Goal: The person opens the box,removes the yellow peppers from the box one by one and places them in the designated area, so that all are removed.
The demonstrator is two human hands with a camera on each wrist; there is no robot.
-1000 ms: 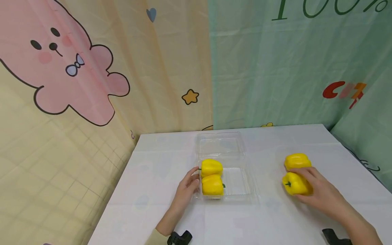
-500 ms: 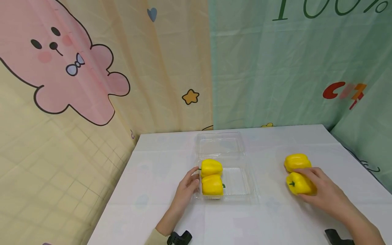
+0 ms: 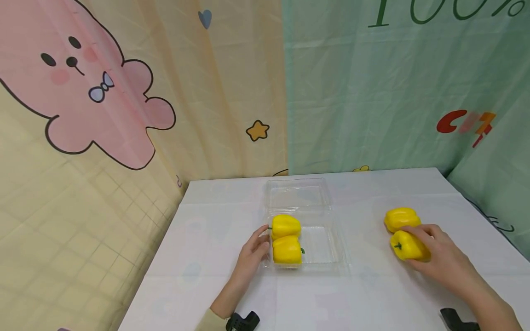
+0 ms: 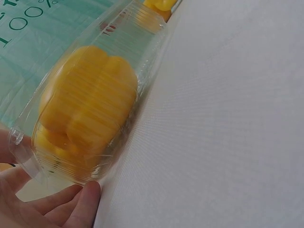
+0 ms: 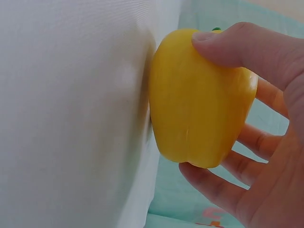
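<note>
My right hand (image 3: 443, 255) grips a yellow bell pepper (image 3: 409, 246) with a green stem; in the right wrist view the thumb lies on one side of this pepper (image 5: 199, 104) and the fingers on the other. Whether the pepper touches the table I cannot tell. Just behind it lies another yellow pepper (image 3: 400, 218). A clear plastic container (image 3: 320, 243) stands with its lid folded back, two yellow peppers (image 3: 287, 250) in its left half. My left hand (image 3: 250, 255) holds the container's left edge, thumb and fingers apart on its wall in the left wrist view.
A white cloth covers the table (image 3: 314, 299). Behind it hangs a curtain (image 3: 364, 92), cream on the left and green on the right, with printed figures. The container's open lid (image 3: 298, 193) lies flat toward the back edge.
My right hand and its pepper have shifted slightly to the right and a little away from me. The left hand, the container and the peppers in it have stayed put.
</note>
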